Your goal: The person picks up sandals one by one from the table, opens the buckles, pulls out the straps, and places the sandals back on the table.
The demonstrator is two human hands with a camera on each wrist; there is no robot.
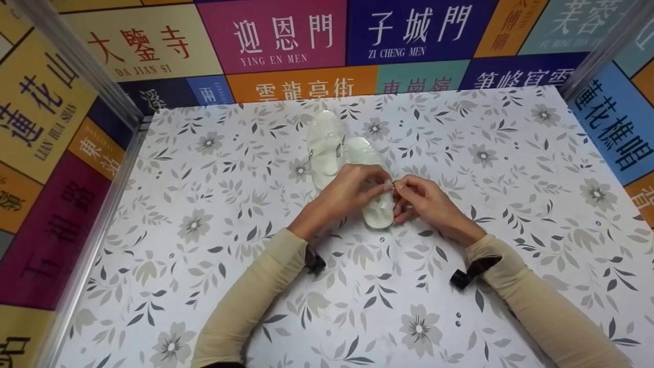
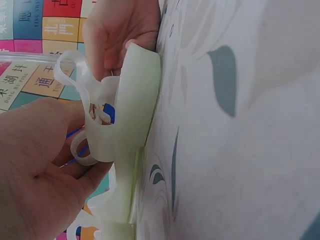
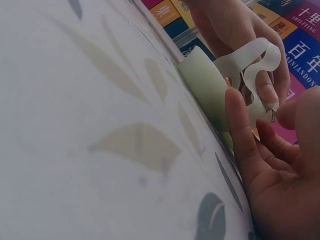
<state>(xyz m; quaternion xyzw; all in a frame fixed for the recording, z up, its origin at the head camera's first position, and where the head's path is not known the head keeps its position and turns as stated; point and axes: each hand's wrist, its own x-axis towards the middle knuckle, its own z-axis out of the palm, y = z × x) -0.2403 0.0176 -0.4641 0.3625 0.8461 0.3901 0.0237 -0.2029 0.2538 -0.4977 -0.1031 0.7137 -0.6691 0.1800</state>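
The nearer pale sandal [image 1: 380, 216] rests sole-down on the floral-printed tabletop [image 1: 357, 306], apparently for steadiness, while the left hand [image 1: 350, 190] pinches its strap [image 3: 259, 111] and the right hand [image 1: 425, 198] pinches the metal buckle [image 3: 270, 114], the matching sandal [image 1: 324, 145] lying just beyond, leftward.

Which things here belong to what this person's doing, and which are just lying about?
Part of the job:
left hand
right hand
near sandal
its metal buckle
probably the other sandal

Just surroundings:
patterned tabletop
lettered panels
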